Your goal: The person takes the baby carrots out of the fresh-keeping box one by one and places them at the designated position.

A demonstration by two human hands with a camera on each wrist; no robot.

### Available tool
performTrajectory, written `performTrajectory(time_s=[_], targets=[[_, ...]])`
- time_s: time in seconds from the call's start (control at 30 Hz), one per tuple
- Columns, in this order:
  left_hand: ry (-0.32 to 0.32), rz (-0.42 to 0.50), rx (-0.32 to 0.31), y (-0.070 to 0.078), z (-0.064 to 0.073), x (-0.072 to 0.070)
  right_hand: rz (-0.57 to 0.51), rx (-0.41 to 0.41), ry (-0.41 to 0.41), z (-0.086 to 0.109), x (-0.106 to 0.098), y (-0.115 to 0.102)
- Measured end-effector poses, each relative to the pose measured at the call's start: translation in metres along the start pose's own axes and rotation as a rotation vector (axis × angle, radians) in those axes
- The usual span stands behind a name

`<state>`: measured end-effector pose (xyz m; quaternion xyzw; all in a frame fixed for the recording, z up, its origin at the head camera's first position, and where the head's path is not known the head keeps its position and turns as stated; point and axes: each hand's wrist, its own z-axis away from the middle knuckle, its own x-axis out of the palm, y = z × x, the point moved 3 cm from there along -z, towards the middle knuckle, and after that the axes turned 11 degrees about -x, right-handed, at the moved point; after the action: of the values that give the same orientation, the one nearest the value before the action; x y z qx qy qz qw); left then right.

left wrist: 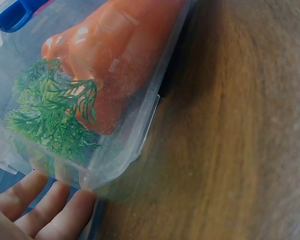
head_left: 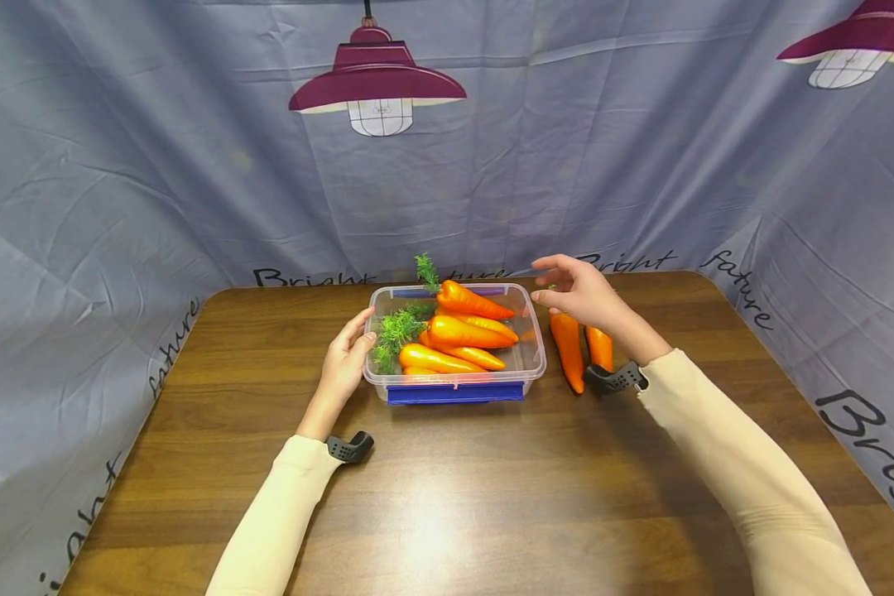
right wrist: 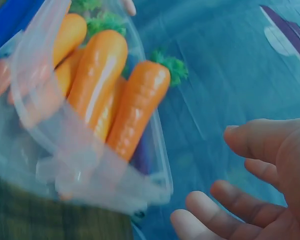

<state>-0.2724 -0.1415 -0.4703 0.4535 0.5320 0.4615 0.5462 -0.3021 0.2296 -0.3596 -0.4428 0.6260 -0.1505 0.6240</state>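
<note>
A clear plastic container (head_left: 526, 356) with a blue clip on its front holds several orange carrots (head_left: 465, 333) with feathery green tops (head_left: 398, 327). My left hand (head_left: 345, 354) rests against the container's left side, thumb at the rim; in the left wrist view its fairly straight fingers (left wrist: 70, 215) touch the outer wall. My right hand (head_left: 583, 291) hovers just past the container's right end, fingers spread and loosely bent with nothing between them. Under and beside that hand, two more carrots (head_left: 568, 352) lie on the table, their upper ends partly hidden by it.
The brown wooden table (head_left: 417, 480) carries the container near its back edge. A grey-blue curtain (head_left: 194, 165) with printed lamps and lettering hangs behind and at both sides. One carrot top (head_left: 426, 271) sticks out over the container's back rim.
</note>
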Motion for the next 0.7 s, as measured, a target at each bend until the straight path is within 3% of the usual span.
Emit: performTrajectory(time_s=[0.4,0.7], targets=[[-0.003,-0.004,0.006,-0.001,0.001,-0.002,0.085,-0.07,-0.166,-0.043,0.042,-0.025],[-0.007,-0.004,-0.009,-0.002,0.0,-0.001,0.149,-0.099,-0.263,-0.063,0.073,-0.038]])
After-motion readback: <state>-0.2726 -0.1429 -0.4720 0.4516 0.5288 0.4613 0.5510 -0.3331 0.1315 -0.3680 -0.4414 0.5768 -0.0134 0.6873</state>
